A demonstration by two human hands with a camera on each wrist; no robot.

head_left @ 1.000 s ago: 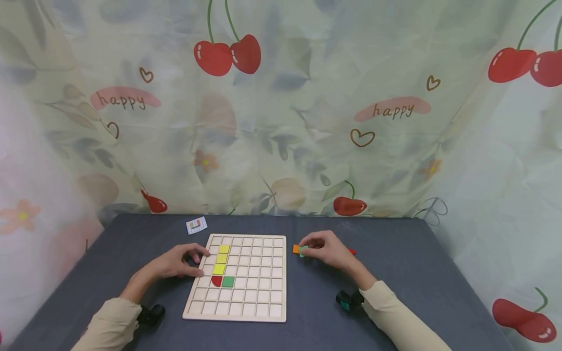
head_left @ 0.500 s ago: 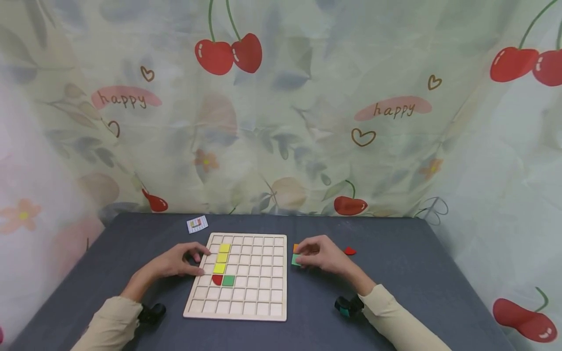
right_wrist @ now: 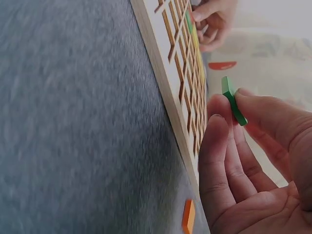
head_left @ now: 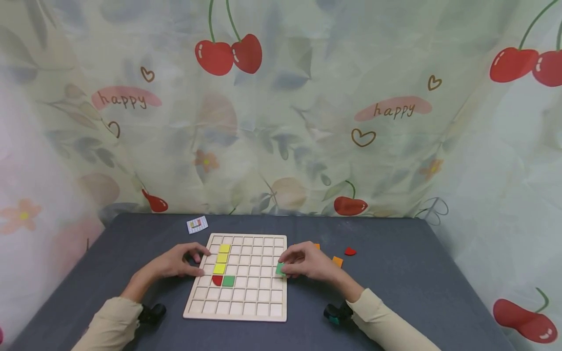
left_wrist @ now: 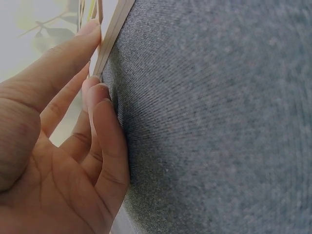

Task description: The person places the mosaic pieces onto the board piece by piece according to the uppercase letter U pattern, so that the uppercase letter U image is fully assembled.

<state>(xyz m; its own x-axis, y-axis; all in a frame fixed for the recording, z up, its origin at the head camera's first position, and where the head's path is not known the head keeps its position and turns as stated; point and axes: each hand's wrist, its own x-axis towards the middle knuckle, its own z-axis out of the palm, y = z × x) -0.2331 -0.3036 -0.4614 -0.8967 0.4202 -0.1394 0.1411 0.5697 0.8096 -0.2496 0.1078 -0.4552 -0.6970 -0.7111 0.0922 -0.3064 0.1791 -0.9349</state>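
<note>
On the left, touching the left edge of the board [head_left: 249,295] with the left hand [head_left: 175,261], held wide, with thumb and index finger loosely bent and well apart along the rim. In the left wrist view, laid on the frame with the thumb tip and set low against its side, down by the dark table [head_left: 325,336], with the other fingertips. Past the board's far left corner, on the table, one small printed card [head_left: 197,224].

In the second column of the grid, three yellow tiles [head_left: 223,258] in a line; directly below them, one round-sided red piece [head_left: 217,281]; just right of that, in the third column, one set green tile [head_left: 228,281]. Counted in the grid: five pieces.

Over the board's right edge, pinched narrowly between thumb and fingertips of the right hand [head_left: 307,262], one held green tile [head_left: 280,269], making two green in all. Seen tilted and clear of the grid in the right wrist view. Farther right, on the table, two orange tiles [head_left: 337,262], one partly hidden behind the hand. Rightmost, near them, one loose red piece [head_left: 350,251], making two red.
</note>
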